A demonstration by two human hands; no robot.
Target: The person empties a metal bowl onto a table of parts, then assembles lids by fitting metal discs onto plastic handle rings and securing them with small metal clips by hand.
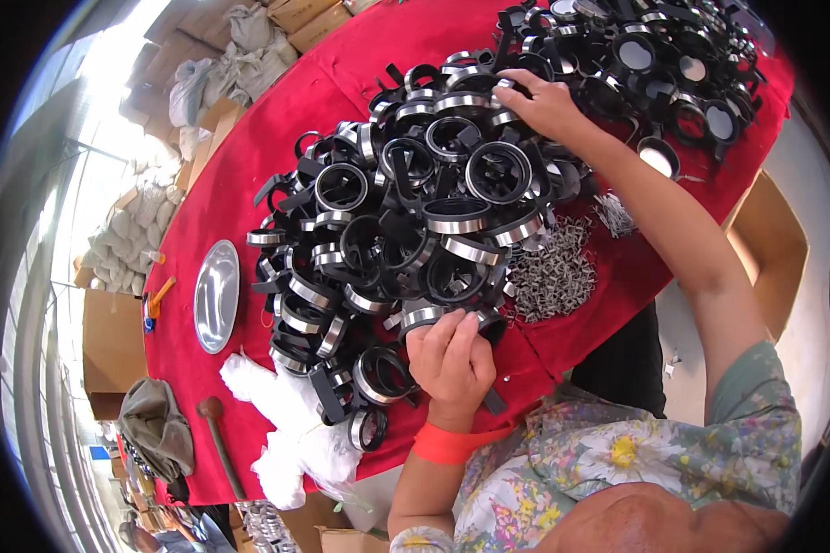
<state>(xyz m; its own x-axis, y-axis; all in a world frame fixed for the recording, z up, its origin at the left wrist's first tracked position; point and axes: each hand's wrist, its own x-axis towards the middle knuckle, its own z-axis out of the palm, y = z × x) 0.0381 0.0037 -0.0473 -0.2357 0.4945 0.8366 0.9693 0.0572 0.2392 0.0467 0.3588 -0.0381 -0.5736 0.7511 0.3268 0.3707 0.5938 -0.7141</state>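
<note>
While my left hand (452, 355) is curling its fingers (466, 332) around a black ring with a silver band (424, 316) at the near edge of the heap (406, 221), my right hand (544, 101) is reaching across to the far side, fingers loosely bent and resting on another ring (505, 92) there; I cannot tell whether it is gripping it. Small metal clips (553, 272) are lying just beside the heap on the red table (249, 166), and a steel plate (217, 295) is sitting well apart to my left.

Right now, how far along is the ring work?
Done, it seems: a far pile of rings with inserts. In hand: the left hand holds one ring; the right hand reaches into the big pile. Left: that pile and the clips.
</note>
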